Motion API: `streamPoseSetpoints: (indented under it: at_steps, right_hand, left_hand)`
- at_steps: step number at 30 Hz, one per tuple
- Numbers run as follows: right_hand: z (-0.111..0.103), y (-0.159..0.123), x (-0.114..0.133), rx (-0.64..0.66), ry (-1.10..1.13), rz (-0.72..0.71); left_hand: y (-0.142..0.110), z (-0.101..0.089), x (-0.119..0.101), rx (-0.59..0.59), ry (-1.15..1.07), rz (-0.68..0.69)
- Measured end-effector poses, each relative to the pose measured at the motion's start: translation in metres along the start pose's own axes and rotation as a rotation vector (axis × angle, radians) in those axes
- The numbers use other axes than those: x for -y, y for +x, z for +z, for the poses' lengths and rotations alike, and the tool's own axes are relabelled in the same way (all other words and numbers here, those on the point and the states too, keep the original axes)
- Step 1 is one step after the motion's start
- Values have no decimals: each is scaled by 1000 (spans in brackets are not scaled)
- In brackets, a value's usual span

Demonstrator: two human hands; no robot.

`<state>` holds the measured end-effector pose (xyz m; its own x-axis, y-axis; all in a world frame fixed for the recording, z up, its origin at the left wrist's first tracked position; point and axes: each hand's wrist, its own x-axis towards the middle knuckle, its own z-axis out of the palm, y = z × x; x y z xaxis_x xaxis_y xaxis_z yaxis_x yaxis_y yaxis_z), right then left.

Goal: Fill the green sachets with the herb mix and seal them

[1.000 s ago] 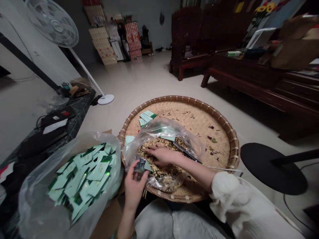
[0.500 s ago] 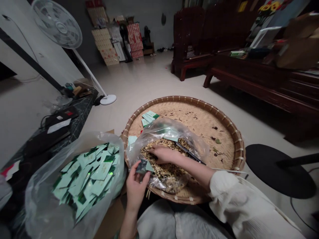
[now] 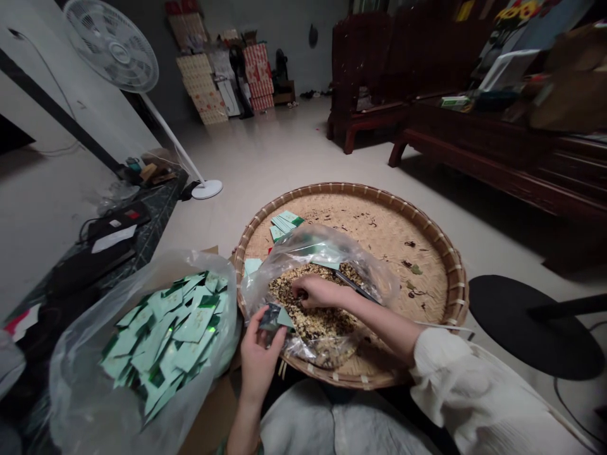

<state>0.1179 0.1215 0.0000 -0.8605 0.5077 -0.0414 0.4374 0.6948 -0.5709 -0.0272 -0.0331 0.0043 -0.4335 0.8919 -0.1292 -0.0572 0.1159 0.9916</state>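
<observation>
So, left hand [image 3: 258, 360]: curled shut, thumb and fingers pinching a dark foil sachet [image 3: 271, 318] over the near edge of the basket, with a pale green tab beside it; cannot tell if the tab belongs to the sachet

Right hand [image 3: 317, 292]: reaches in from the right, palm down, fingers [image 3: 298, 287] curled into the buds; cannot tell whether they grip any

Buds [image 3: 310, 322]: a heap of dried, pale brown flower buds inside a clear plastic bag [image 3: 327, 246], its long axis running roughly front to back; the right hand rests on it, and the left hand lies just off its near left side

Tool [image 3: 353, 284]: dark, narrow, maybe scissors, lying just past the right hand, partly veiled by the bag

Basket [image 3: 348, 188]: wide, flat, woven bamboo, on the floor, with loose green sachets [image 3: 283, 222] at its far left and dark crumbs scattered across it

Left of the basket: a big plastic bag [image 3: 71, 404] full of green sachets [image 3: 180, 335], resting on a cardboard box [image 3: 208, 411]

Room: a dark worktop [image 3: 156, 202] at left, a white fan [image 3: 111, 44], stacked cartons [image 3: 199, 82], a black stool [image 3: 521, 328], a wooden bench [image 3: 474, 133]
</observation>
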Motion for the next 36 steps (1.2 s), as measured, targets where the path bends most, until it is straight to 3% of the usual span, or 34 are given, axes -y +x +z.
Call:
streamPoseSetpoints:
  at_steps: [3, 6, 12, 18, 23, 27, 32, 36]
  right_hand:
    - [-11, -14, -4, -26, 161, 0]
    - [-16, -22, -7, -6, 117, 75]
    - [-3, -17, 0, 48, -86, 74]
    - [6, -13, 5, -18, -31, 72]
    - [3, -18, -2, -42, 43, 78]
    - [-6, -31, -8, -160, 294, 126]
    - [-8, -50, -14, -303, 825, 340]
    - [-11, -56, -11, -528, 1077, 447]
  left_hand:
    - [0, 2, 0, -7, -6, -4]
    - [0, 4, 1, 8, -21, -10]
    - [0, 2, 2, 1, 16, 9]
    - [-1, 4, -1, 7, 11, 6]
    - [-1, 7, -4, 24, 21, 19]
    - [2, 11, -4, 41, 63, 36]
    - [11, 24, -5, 88, 181, 120]
    - [16, 39, -6, 147, 331, 207]
